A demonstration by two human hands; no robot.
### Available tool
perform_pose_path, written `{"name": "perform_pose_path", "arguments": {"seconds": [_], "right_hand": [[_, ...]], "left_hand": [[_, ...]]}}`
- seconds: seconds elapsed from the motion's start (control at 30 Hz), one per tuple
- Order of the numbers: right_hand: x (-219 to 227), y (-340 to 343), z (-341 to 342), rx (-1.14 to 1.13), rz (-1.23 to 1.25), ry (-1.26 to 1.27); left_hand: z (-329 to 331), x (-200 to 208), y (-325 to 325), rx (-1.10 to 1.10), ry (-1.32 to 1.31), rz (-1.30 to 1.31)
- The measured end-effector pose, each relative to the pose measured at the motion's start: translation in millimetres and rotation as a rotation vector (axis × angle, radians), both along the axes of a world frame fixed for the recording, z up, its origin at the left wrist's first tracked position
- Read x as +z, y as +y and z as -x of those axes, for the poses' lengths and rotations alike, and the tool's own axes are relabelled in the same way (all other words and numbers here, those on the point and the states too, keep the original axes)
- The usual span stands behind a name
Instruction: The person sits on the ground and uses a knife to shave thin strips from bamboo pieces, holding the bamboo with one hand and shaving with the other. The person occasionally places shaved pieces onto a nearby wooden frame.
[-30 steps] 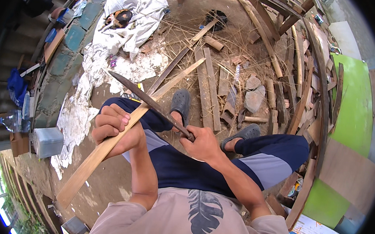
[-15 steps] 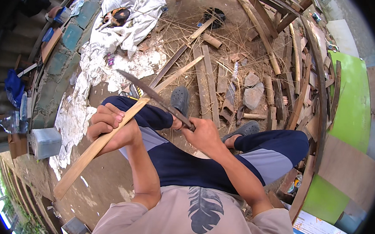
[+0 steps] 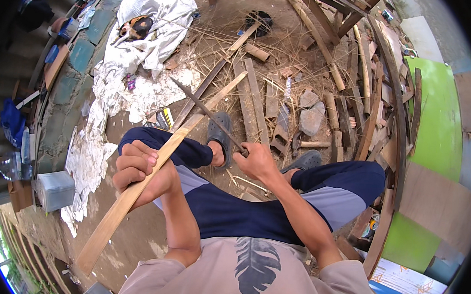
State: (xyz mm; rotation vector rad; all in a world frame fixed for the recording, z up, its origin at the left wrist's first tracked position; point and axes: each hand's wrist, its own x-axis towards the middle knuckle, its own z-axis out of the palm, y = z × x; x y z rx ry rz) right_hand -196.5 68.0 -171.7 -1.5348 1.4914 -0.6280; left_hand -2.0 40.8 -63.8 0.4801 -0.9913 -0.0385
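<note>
My left hand (image 3: pixel 142 174) is wrapped round a pale, flat strip of bamboo or wood (image 3: pixel 108 230), which runs slantwise from beside my left forearm to a thinner far end beyond my left knee. In my right hand (image 3: pixel 257 162) is the grip of a long, dark-bladed knife (image 3: pixel 221 125). Its narrow blade points away to the left and crosses the strip beyond my left hand. Whether the edge is touching the strip or just above it, I cannot tell. My shoes (image 3: pixel 220 137) rest on the dirt floor below the knife.
A calico cat (image 3: pixel 136 28) lies on a crumpled white sheet (image 3: pixel 160 10) at the far left. Dark boards (image 3: pixel 257 107), shavings and grey stones (image 3: pixel 312 118) litter the ground ahead. More scrap wood and a green panel (image 3: pixel 439 117) are on the right. A whitish box (image 3: pixel 56 192) stands left.
The knife's blade has swung and now points more steeply away from me, farther along the strip. My left hand has barely shifted and still grips the strip. The whole view has tilted slightly.
</note>
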Motion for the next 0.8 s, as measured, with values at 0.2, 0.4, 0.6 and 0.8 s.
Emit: {"name": "perform_pose_path", "arguments": {"seconds": [0.2,0.4,0.6,0.8], "right_hand": [[21,4,-20,0.114,0.059,-0.004],[47,14,-36,0.156,0.156,0.054],[37,12,-34,0.159,0.066,0.035],[58,22,-39,0.179,0.131,0.115]], "left_hand": [[1,2,2,0.046,0.033,-0.038],[-17,4,0,0.143,0.196,-0.132],[-11,6,3,0.177,0.234,-0.16],[-17,0,3,0.115,0.116,-0.098]]}}
